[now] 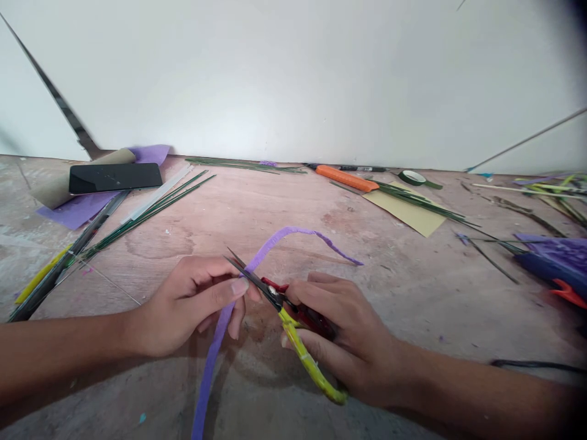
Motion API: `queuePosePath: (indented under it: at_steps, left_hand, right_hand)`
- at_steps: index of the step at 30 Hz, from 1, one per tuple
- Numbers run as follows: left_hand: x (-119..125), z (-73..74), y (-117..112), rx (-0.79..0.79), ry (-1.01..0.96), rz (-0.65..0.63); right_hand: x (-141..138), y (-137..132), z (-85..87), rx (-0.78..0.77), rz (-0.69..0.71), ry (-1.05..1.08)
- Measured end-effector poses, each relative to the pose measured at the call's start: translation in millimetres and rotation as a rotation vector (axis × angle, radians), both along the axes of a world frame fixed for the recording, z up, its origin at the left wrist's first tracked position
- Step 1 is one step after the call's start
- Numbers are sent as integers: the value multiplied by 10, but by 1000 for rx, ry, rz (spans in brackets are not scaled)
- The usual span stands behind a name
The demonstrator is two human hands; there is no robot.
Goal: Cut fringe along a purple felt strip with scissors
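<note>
Left grip (186, 305) clamps the strip (212, 360), right grip (351, 327) the scissors (301, 351); probably light, limp, tearable: pinch flat beside the blades (257, 281).

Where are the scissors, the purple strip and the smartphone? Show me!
Scissors (286, 316): head view, on the front of the yellow handle.
Purple strip (265, 249): head view, on its curved far part.
Smartphone (115, 178): head view, middle of its dark screen.

Left grip (181, 308) pinched, thumb (220, 296) extended; right grip (343, 333) curled; forearms (68, 348) angled inward.
</note>
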State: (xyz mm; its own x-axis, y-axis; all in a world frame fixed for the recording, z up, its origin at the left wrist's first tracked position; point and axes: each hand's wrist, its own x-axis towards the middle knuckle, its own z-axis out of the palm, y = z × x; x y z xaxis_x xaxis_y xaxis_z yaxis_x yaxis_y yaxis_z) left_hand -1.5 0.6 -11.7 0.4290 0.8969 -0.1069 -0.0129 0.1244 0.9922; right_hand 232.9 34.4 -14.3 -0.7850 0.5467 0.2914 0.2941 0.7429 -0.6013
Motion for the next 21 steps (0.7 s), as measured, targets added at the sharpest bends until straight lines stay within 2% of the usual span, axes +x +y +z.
queuePosePath:
  at_steps: [4,11,21]
  left_hand:
    - [4,3,1,-11,-3,21]
    - [11,-23,-3,20,-9,72]
    - [6,-4,1,91,53,47]
  right_hand:
    - [2,-2,-19,-8,-46,-22]
    - [-18,-10,13,-25,-38,-28]
    - [-17,-3,-4,16,-35,-65]
